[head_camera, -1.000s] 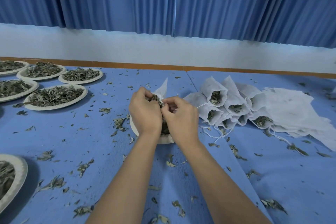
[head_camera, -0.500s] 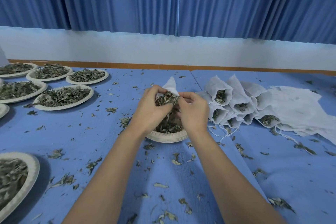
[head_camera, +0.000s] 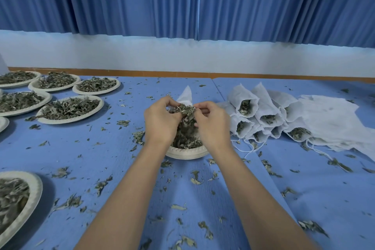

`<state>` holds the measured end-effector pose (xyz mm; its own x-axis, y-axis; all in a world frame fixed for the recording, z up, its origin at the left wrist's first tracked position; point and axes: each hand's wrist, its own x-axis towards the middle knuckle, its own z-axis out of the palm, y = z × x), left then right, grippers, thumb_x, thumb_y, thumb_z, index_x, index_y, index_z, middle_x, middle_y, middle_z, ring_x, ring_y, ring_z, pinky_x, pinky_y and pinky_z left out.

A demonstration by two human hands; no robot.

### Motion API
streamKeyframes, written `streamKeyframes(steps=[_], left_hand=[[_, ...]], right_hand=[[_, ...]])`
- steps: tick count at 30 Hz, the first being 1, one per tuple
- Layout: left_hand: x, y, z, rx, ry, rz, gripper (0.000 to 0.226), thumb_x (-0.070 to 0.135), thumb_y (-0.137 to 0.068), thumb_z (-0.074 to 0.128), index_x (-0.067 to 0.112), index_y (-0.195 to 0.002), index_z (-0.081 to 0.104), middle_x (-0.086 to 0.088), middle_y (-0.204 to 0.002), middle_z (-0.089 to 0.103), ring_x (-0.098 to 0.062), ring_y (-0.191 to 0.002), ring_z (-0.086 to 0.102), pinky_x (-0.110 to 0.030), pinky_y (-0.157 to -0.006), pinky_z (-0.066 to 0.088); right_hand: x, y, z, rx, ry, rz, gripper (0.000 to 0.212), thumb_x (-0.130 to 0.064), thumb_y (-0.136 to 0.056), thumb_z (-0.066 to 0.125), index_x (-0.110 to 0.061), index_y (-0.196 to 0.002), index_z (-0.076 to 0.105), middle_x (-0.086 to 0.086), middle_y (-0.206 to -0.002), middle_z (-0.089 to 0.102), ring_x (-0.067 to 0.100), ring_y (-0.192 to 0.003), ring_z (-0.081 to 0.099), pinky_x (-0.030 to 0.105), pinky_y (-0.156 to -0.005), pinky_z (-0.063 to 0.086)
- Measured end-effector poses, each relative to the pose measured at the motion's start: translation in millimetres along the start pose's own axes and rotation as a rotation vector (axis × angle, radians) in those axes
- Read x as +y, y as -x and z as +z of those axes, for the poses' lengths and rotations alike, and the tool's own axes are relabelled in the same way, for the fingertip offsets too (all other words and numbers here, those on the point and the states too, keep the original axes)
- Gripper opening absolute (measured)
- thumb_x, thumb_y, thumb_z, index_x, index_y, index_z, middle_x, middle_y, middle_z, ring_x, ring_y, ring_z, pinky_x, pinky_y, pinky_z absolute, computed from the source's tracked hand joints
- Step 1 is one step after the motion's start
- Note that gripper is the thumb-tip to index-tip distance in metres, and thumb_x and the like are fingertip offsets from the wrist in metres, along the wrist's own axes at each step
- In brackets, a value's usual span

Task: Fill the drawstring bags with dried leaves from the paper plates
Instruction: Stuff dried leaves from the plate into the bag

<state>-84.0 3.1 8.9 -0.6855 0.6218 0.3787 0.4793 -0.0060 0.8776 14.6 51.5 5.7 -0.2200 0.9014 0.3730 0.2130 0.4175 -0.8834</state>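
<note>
2 hands, the left hand (head_camera: 160, 119) and the right hand (head_camera: 213, 126), meet at 1 drawstring bag (head_camera: 185, 95) over a paper plate (head_camera: 186, 153) at mid-frame.
The white bag stands just above centre, tip up, its mouth stuffed with dried leaves (head_camera: 185, 112) that trail down to the plate beneath. The left hand grips a clump of those leaves; the right hand pinches the bag's edge, close beside it. To their right, filled bags (head_camera: 257, 115) lie heaped, open ends toward the camera, touching a pile of flat empty bags (head_camera: 332, 119). More heaped plates (head_camera: 69, 109) sit at upper left, 1 lone plate (head_camera: 34, 193) at lower left. Leaf bits litter the blue table (head_camera: 101, 158).
</note>
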Motion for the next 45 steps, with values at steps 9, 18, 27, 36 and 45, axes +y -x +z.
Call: streamKeyframes(steps=[9, 18, 27, 36, 45], left_hand=[[-3.6, -4.2, 6.3, 0.11, -0.208, 0.074, 0.032, -0.017, -0.077, 0.047, 0.014, -0.085, 0.048, -0.002, -0.091, 0.052, -0.013, -0.075, 0.045, -0.022, -0.057, 0.033], [5.6, -7.4, -8.1, -0.192, 0.026, -0.037, 0.026, 0.002, -0.078, 0.065, 0.022, -0.091, 0.057, 0.007, -0.096, 0.062, -0.014, -0.097, 0.06, -0.019, -0.077, 0.048], [1.9, -4.6, -13.1, -0.193, 0.107, -0.026, 0.026, 0.004, -0.077, 0.074, 0.021, -0.092, 0.061, 0.012, -0.09, 0.062, -0.015, -0.09, 0.065, -0.019, -0.073, 0.053], [-10.3, -8.4, 2.7, 0.061, -0.274, 0.146, 0.023, -0.005, -0.08, 0.059, 0.016, -0.087, 0.053, -0.004, -0.09, 0.051, -0.017, -0.074, 0.052, -0.023, -0.058, 0.039], [-0.6, -9.3, -9.8, -0.157, -0.065, 0.07, 0.035, 0.007, -0.079, 0.071, 0.021, -0.109, 0.059, 0.009, -0.107, 0.058, -0.005, -0.097, 0.051, 0.001, -0.068, 0.036]], right_hand=[[-5.3, 7.3, 0.9, -0.079, 0.107, -0.081, 0.014, -0.011, -0.087, 0.056, -0.018, -0.09, 0.068, -0.012, -0.075, 0.061, 0.007, -0.076, 0.057, 0.031, -0.078, 0.05], [5.9, -1.6, -0.1, -0.022, -0.081, 0.101, 0.012, -0.011, -0.087, 0.063, -0.009, -0.096, 0.071, 0.004, -0.083, 0.07, 0.018, -0.083, 0.068, 0.04, -0.081, 0.056], [6.6, -1.4, -0.6, -0.047, -0.175, 0.136, 0.013, -0.007, -0.088, 0.061, -0.017, -0.084, 0.068, -0.002, -0.073, 0.067, 0.012, -0.069, 0.069, 0.04, -0.077, 0.059], [-1.0, 8.1, 2.8, -0.115, -0.002, -0.045, 0.018, -0.014, -0.079, 0.066, -0.029, -0.07, 0.061, -0.014, -0.061, 0.059, 0.0, -0.058, 0.054, 0.023, -0.062, 0.047], [3.3, -0.9, 0.1, -0.074, -0.134, 0.056, 0.01, -0.01, -0.085, 0.063, -0.02, -0.083, 0.063, -0.009, -0.073, 0.062, 0.009, -0.075, 0.064, 0.019, -0.069, 0.052]])
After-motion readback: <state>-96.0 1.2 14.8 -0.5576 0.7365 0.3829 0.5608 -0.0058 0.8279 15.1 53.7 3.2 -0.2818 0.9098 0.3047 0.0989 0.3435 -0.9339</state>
